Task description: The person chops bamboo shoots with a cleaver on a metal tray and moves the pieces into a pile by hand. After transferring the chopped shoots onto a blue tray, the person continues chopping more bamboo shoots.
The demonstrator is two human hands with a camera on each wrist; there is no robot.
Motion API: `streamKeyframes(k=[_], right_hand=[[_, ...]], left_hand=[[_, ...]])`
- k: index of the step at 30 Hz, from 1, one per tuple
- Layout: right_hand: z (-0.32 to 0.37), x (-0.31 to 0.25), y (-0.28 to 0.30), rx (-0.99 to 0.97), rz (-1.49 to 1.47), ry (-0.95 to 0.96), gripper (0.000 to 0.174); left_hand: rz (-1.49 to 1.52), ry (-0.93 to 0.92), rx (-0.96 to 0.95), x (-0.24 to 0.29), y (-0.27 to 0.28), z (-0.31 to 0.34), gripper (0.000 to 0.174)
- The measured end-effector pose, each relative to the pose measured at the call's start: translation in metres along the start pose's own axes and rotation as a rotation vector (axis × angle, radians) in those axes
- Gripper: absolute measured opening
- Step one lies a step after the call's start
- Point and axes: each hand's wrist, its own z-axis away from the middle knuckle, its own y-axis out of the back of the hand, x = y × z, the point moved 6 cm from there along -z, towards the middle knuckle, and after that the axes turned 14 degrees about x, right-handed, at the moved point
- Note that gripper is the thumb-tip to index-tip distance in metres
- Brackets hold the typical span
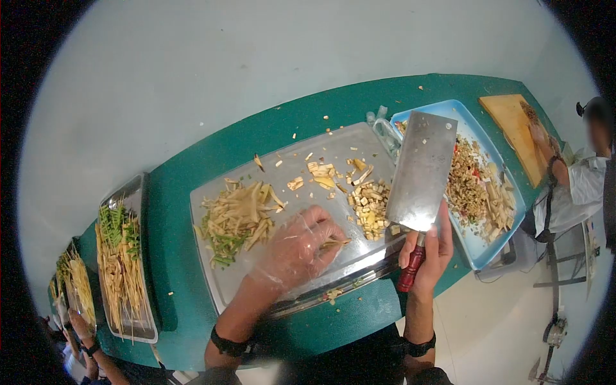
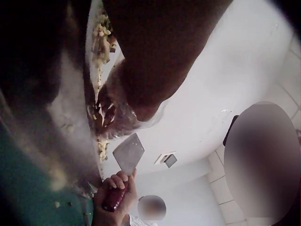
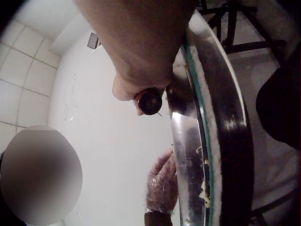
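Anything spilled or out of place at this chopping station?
Yes: small cut scraps lie off the tray, scattered on the green table behind it and along its front edge. The cleaver looks intact. Nothing else stands out.

On my screen the head view was bright and lit from overhead, bent by the fisheye, with black corners. Glare burned on the broad rectangular steel cleaver [image 1: 421, 170] just above its handle. Both wrist views looked dim, foregrounds dark and blurred, the pale wall [image 3: 108, 165] washed out, the shiny metal tray rim [image 3: 186, 155] smeared.
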Motion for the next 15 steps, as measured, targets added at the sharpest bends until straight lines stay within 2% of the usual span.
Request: streamKeyframes(k=[3, 10, 15], right_hand=[[0.0, 0.001, 0.0, -0.01, -0.015, 0.003, 0.055], [0.0, 0.001, 0.0, -0.001, -0.007, 0.004, 0.056], [0.0, 0.001, 0.0, -0.006, -0.005, 0.016, 0.057]], left_hand=[[-0.05, -0.068, -0.042, 0.003, 0.001, -0.003, 0.014], [-0.107, -0.07, -0.037, 0.011, 0.009, -0.002, 0.014], [-0.138, -0.1, -0.084, 0.01, 0.009, -0.002, 0.019]])
